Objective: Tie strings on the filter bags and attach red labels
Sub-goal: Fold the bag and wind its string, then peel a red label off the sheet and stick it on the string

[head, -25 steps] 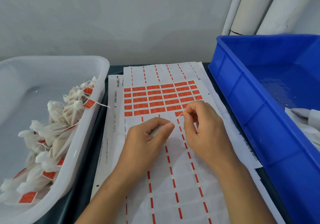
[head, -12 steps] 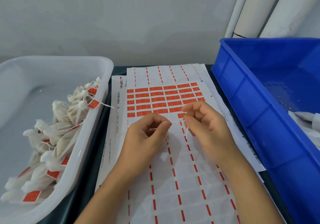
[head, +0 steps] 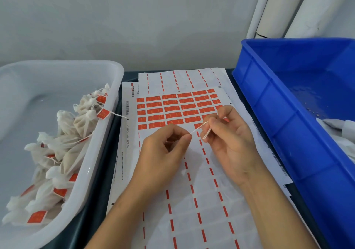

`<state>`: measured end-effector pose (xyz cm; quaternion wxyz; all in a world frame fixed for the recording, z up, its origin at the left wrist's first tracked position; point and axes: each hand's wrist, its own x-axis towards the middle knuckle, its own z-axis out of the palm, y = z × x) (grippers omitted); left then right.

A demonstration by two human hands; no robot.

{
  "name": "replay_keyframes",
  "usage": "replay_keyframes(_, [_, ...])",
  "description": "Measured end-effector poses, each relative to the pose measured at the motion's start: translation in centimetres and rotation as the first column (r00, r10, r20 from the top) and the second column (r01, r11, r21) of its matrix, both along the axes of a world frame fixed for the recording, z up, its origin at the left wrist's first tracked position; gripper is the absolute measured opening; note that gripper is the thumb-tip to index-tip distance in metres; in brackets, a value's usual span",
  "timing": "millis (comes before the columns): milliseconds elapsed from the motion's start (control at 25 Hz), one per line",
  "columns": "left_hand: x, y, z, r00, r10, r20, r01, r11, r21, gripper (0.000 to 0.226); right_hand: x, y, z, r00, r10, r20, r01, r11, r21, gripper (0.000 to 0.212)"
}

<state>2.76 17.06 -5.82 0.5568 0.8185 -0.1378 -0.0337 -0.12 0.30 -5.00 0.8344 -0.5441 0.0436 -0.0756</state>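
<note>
- String (head: 198,128): a thin white thread is running taut above the label sheet (head: 192,191), spanning the gap between the two hands, with a short doubled end hanging below the right fingers.
- Left hand (head: 163,152): its thumb and forefinger are pinching one end of the string over the bare part of the label sheet; the remaining fingers are curling inward, and whether a filter bag is sitting under the palm cannot be told.
- Right hand (head: 228,139): its fingers are pinching the other end of the string, hovering just over the near edge of the red labels (head: 172,108) remaining on the label sheet.
- Handling, judged: the string is appearing very light, limp and thin, so it is likely slipping easily from a loose pinch; holding it close to each end with fingertip pads and keeping tension is advisable.
- Finished filter bags (head: 57,152): soft white pouches, already tied and tagged red, are lying heaped in the white tub (head: 107,133), directly left of the label sheet.
- Blue crate (head: 288,114): it is standing directly right of the label sheet, holding white material at its far right edge.
- Desk (head: 107,164): a dark strip is showing between the white tub and the label sheet.
- Step in hand, judged: the person is appearing to be tying the string; a label is not yet attached.
</note>
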Motion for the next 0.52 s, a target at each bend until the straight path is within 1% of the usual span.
replay_keyframes(40, [-0.1, 0.1, 0.0, 1.0, -0.002, -0.008, 0.002, 1.0, -0.026, 0.011, 0.1, 0.1, 0.0, 1.0, -0.011, -0.022, 0.009, 0.996, -0.091, 0.019])
replay_keyframes(80, [-0.1, 0.1, 0.1, 1.0, -0.012, -0.008, 0.012, 0.999, -0.046, 0.011, 0.1, 0.2, -0.1, 0.999, -0.013, -0.039, 0.008, 0.989, -0.147, 0.021])
replay_keyframes(120, [-0.2, 0.1, 0.1, 1.0, -0.027, 0.0, 0.026, 0.998, -0.056, 0.012, 0.1, 0.2, 0.0, 0.999, -0.003, -0.047, -0.004, 0.988, -0.155, 0.022])
replay_keyframes(160, [-0.3, 0.1, 0.2, 0.999, -0.035, 0.009, 0.035, 0.998, -0.058, 0.012, 0.0, 0.2, 0.2, 0.999, 0.022, -0.045, -0.028, 0.993, -0.118, 0.023])
replay_keyframes(200, [-0.3, 0.0, 0.2, 0.999, -0.031, 0.018, 0.032, 0.998, -0.051, 0.012, -0.1, 0.2, 0.5, 0.997, 0.061, -0.037, -0.062, 0.997, -0.034, 0.025])
replay_keyframes(280, [-0.3, -0.1, 0.1, 0.999, 0.001, 0.032, 0.0, 0.999, -0.035, 0.012, -0.4, 0.0, 1.1, 0.99, 0.141, 0.016, -0.141, 0.97, 0.199, 0.023])
replay_keyframes(320, [-0.3, -0.1, 0.1, 0.999, 0.015, 0.036, -0.013, 0.999, -0.036, 0.012, -0.5, -0.2, 1.4, 0.987, 0.154, 0.052, -0.162, 0.944, 0.286, 0.02])
replay_keyframes(360, [-0.2, -0.1, 0.0, 0.999, 0.025, 0.042, -0.024, 0.999, -0.041, 0.012, -0.5, -0.4, 1.7, 0.987, 0.145, 0.074, -0.161, 0.933, 0.323, 0.017])
replay_keyframes(400, [-0.2, -0.1, 0.0, 0.998, 0.039, 0.05, -0.036, 0.998, -0.047, 0.012, -0.4, -0.7, 1.9, 0.989, 0.121, 0.079, -0.14, 0.942, 0.304, 0.015])
replay_keyframes(440, [-0.2, -0.1, -0.1, 0.997, 0.055, 0.061, -0.052, 0.997, -0.051, 0.011, -0.2, -0.9, 2.1, 0.994, 0.084, 0.063, -0.096, 0.972, 0.213, 0.015])
replay_keyframes(480, [-0.1, -0.1, -0.1, 0.995, 0.071, 0.071, -0.067, 0.996, -0.057, 0.01, 0.1, -1.0, 2.2, 0.999, 0.027, 0.032, -0.027, 0.999, 0.022, 0.015])
replay_keyframes(520, [-0.1, -0.1, -0.2, 0.993, 0.086, 0.079, -0.081, 0.995, -0.066, 0.009, 0.5, -1.1, 2.2, 0.999, -0.054, 0.002, 0.052, 0.966, -0.255, 0.014])
